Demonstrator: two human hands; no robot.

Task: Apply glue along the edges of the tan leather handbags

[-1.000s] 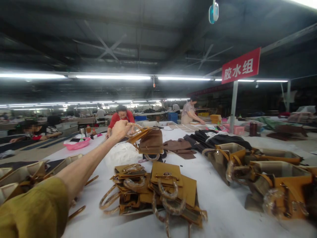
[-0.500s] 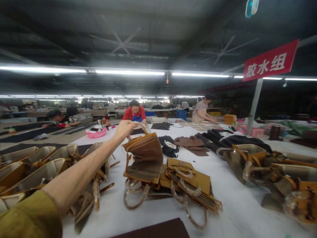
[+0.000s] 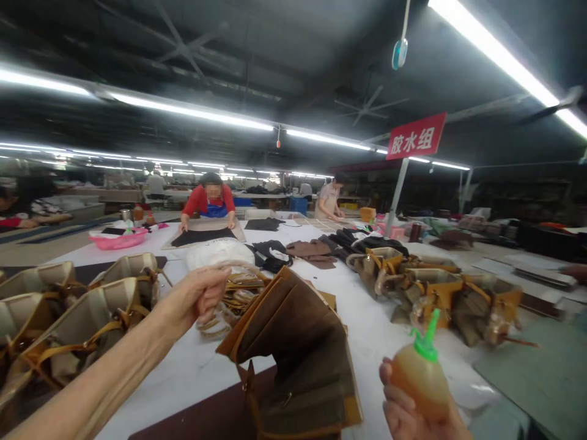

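Several open bags [image 3: 87, 321] flank the brown bag [image 3: 308, 342].

"How many hands do you count by the near edge of the surface [image 3: 367, 330]?"
"Two: one left hand [image 3: 202, 296], one right hand [image 3: 406, 412]."
"Bottles beside them?"
"One bottle [image 3: 419, 382] with a green nozzle."
"Flat brown boards there?"
"One board [image 3: 192, 409]."
"And bags?"
"One large brown bag [image 3: 307, 342] by the near edge, at least four open bags [image 3: 98, 315] toward the left edge, at least three upright bags [image 3: 440, 296] toward the right edge. The stacked bags [image 3: 243, 287] between overlap too much to count."
"Pink basins?"
"One basin [image 3: 117, 242], toward the far left corner."
"Red signs?"
"One sign [image 3: 416, 137]."
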